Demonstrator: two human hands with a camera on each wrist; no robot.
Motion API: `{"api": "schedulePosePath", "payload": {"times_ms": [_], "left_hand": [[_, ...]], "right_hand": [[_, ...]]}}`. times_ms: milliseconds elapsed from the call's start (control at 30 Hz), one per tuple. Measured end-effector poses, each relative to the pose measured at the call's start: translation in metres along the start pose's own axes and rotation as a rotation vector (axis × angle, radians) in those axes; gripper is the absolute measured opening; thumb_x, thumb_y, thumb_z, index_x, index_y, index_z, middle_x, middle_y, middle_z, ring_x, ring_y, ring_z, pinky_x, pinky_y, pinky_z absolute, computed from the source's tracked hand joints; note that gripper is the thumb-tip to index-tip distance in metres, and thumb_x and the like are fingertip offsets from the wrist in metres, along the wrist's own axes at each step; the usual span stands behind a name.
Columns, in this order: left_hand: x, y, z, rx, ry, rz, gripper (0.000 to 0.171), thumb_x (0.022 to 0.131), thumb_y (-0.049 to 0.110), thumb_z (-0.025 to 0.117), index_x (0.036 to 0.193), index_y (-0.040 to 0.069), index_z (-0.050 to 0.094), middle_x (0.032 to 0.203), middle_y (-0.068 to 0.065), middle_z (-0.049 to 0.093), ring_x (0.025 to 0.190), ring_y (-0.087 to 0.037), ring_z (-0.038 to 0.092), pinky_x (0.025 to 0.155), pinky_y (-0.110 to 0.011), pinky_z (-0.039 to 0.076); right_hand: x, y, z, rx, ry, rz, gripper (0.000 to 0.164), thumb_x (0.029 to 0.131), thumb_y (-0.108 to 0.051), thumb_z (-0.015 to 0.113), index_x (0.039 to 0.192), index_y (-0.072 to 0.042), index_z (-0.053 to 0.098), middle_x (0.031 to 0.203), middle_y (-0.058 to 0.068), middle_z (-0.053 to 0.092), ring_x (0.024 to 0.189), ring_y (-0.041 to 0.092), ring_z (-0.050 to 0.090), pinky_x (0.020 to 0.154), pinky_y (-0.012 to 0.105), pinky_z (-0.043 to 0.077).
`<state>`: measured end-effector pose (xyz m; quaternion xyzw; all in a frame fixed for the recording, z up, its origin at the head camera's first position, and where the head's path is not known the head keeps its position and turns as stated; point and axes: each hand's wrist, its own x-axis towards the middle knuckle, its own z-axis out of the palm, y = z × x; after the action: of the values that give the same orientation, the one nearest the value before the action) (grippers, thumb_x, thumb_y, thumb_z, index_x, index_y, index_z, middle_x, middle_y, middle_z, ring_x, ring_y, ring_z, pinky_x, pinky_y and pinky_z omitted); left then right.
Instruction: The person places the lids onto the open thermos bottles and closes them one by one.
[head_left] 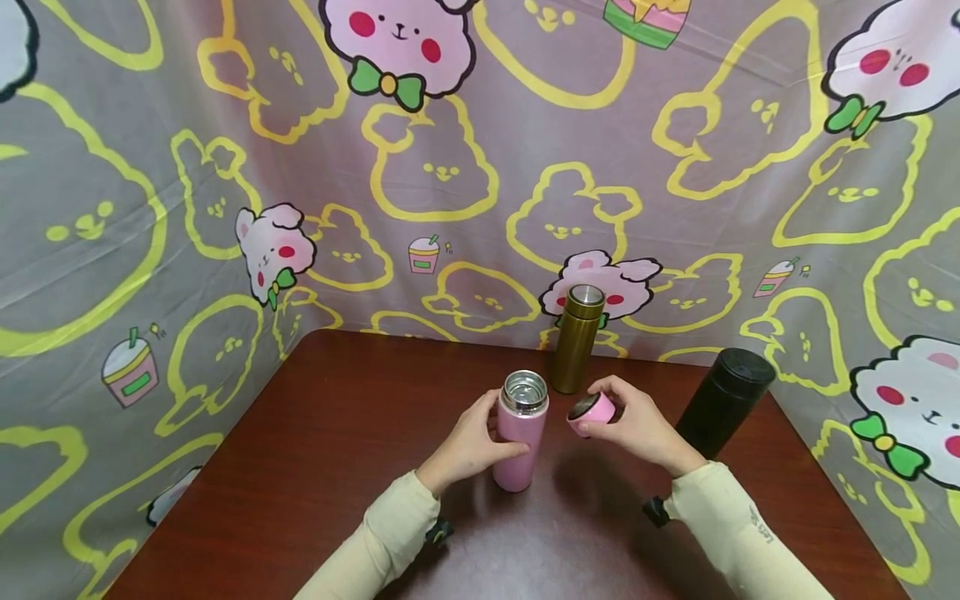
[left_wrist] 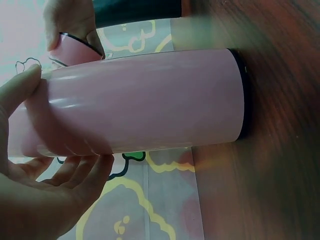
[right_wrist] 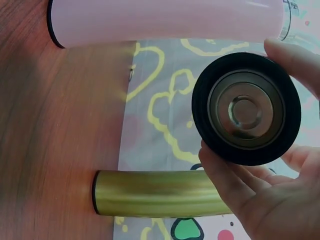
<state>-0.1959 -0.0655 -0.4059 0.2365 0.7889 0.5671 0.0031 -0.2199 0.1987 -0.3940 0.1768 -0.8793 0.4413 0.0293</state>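
Note:
A pink thermos bottle point(head_left: 519, 442) stands upright on the table, its steel mouth uncovered. My left hand point(head_left: 472, 437) grips it from the left, with the thumb across the front and the fingers behind, as the left wrist view also shows around the pink body point(left_wrist: 150, 102). Just right of the bottle, my right hand point(head_left: 633, 421) holds the pink lid point(head_left: 592, 412) between thumb and fingers, tilted and apart from the mouth. Seen from the right wrist, the lid's underside point(right_wrist: 246, 111) has a black rim and a round metal inside.
Behind the lid stands a gold thermos point(head_left: 576, 342) with a steel top. A black thermos point(head_left: 723, 404) stands at the right, partly behind my right wrist. The brown table point(head_left: 300, 450) backs onto a patterned cloth point(head_left: 435, 308) that hangs on several sides.

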Motion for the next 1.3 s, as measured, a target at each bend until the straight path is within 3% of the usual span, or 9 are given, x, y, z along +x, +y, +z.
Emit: {"api": "schedulePosePath", "payload": {"times_ms": [333,600,800,1033,1300], "left_hand": [[-0.002,0.007,-0.001,0.009,0.003,0.011,0.071,0.066,0.010,0.077,0.125,0.006,0.039,0.114,-0.005,0.050,0.098,-0.020,0.055,0.077,-0.030,0.046],[-0.001,0.005,-0.002,-0.049,-0.018,0.022,0.070,0.065,0.005,0.076,0.124,0.004,0.039,0.115,-0.007,0.049,0.102,-0.022,0.053,0.079,-0.030,0.045],[-0.002,0.004,-0.003,-0.062,-0.029,0.018,0.069,0.066,0.005,0.076,0.124,0.004,0.039,0.114,-0.007,0.049,0.101,-0.023,0.053,0.079,-0.030,0.045],[-0.002,0.003,-0.003,-0.075,-0.032,0.017,0.067,0.066,0.006,0.076,0.123,0.006,0.040,0.114,-0.006,0.049,0.100,-0.022,0.054,0.078,-0.028,0.045],[-0.001,0.001,-0.003,-0.084,-0.034,0.016,0.067,0.066,0.006,0.076,0.123,0.005,0.040,0.113,-0.006,0.050,0.101,-0.022,0.053,0.078,-0.028,0.045]], "right_hand": [[0.001,-0.002,-0.002,0.028,0.050,-0.066,0.052,0.062,-0.039,0.077,0.102,-0.020,0.049,0.095,-0.001,0.057,0.081,0.017,0.055,0.067,0.029,0.048],[0.003,-0.006,-0.008,0.110,0.004,-0.115,0.053,0.064,-0.030,0.078,0.107,-0.016,0.049,0.104,0.001,0.055,0.087,0.018,0.057,0.072,0.028,0.048],[0.000,-0.022,-0.009,0.125,0.008,-0.103,0.049,0.066,-0.022,0.078,0.103,-0.009,0.048,0.102,0.005,0.056,0.086,0.019,0.057,0.073,0.029,0.048],[-0.005,-0.044,-0.011,0.088,-0.009,-0.166,0.048,0.067,-0.005,0.075,0.104,-0.002,0.045,0.105,0.009,0.052,0.092,0.022,0.053,0.078,0.026,0.045],[-0.005,-0.046,-0.011,0.113,0.052,-0.209,0.047,0.069,-0.008,0.074,0.105,-0.002,0.045,0.104,0.009,0.052,0.090,0.022,0.052,0.075,0.023,0.045]]}}
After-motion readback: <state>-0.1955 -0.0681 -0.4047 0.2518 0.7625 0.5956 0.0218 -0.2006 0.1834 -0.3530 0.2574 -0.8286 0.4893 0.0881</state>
